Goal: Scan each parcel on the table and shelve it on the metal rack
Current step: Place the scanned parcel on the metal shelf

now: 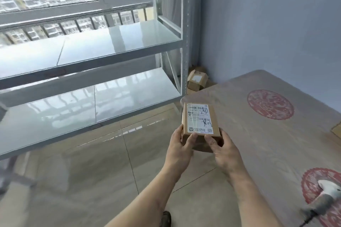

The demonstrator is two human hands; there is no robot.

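Both my hands grasp one parcel [200,127]: left hand [180,146] curled round its near left corner, right hand [222,150] round its near right corner. I hold it label-up above the floor, between the rack [118,46] and the worktop [267,134]. Right of the parcel, a scanner [326,192] lies on the worktop. Beyond the parcel, boxes [197,80] sit by the wall.

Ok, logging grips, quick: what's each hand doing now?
Left hand: holding the parcel.
Right hand: holding the same parcel.
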